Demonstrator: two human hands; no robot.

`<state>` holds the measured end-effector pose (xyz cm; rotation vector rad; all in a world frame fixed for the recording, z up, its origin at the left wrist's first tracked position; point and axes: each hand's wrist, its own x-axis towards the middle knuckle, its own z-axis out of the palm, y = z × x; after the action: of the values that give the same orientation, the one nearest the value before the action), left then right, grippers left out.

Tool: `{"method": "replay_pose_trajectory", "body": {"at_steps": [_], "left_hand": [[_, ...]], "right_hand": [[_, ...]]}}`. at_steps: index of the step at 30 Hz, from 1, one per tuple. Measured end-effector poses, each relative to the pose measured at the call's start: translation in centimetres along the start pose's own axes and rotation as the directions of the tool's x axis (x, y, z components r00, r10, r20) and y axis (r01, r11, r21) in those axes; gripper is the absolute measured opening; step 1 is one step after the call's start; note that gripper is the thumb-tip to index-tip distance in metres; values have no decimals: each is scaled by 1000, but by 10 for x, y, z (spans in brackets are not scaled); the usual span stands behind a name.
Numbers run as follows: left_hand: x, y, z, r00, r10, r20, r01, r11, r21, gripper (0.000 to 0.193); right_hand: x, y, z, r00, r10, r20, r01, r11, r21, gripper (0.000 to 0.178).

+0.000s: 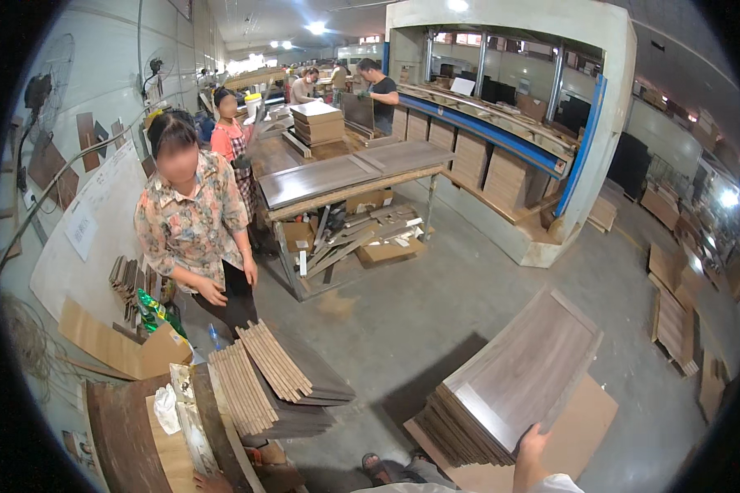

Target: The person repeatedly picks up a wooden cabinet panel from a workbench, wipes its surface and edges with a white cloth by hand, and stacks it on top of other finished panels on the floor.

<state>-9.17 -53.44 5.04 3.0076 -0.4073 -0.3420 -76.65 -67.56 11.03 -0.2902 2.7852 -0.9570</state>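
My right hand (532,452) grips the near corner of a grey-brown wood-grain panel (524,370). This framed panel lies on top of a stack of similar panels (459,423), which rests on a brown cardboard sheet (588,415) on the floor. Only part of my left hand (211,482) shows at the bottom edge; it lies on the near end of the workbench, fingers apparently stretched out, with no object seen in it. Beside it on the bench are a long pale strip (191,423) and a crumpled white cloth (165,409).
Stacked dark panels (325,386) stand left of my feet. A person in a floral shirt (191,218) stands behind them. Farther off, a table (345,174) holds long panels over a pile of offcuts (362,234). A large press (543,255) stands at the back right.
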Motion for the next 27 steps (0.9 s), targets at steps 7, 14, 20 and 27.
{"method": "replay_pose_trajectory", "body": {"at_steps": [7, 14, 20, 27], "left_hand": [[10, 3, -1, 997, -70, 37, 69, 997, 22, 97], [47, -13, 22, 994, -89, 56, 87, 996, 36, 104], [43, -4, 14, 983, -161, 93, 161, 987, 1, 97], [52, -16, 27, 973, -228, 14, 225, 966, 128, 102]], "right_hand": [[-2, -11, -12, 999, 48, -5, -48, 997, -67, 71], [-8, -26, -26, 1000, -10, 26, 12, 998, -55, 74], [-3, -10, -14, 990, -69, -125, 37, 969, -243, 74], [13, 45, 7, 965, -257, -60, 240, 949, -206, 68]]}}
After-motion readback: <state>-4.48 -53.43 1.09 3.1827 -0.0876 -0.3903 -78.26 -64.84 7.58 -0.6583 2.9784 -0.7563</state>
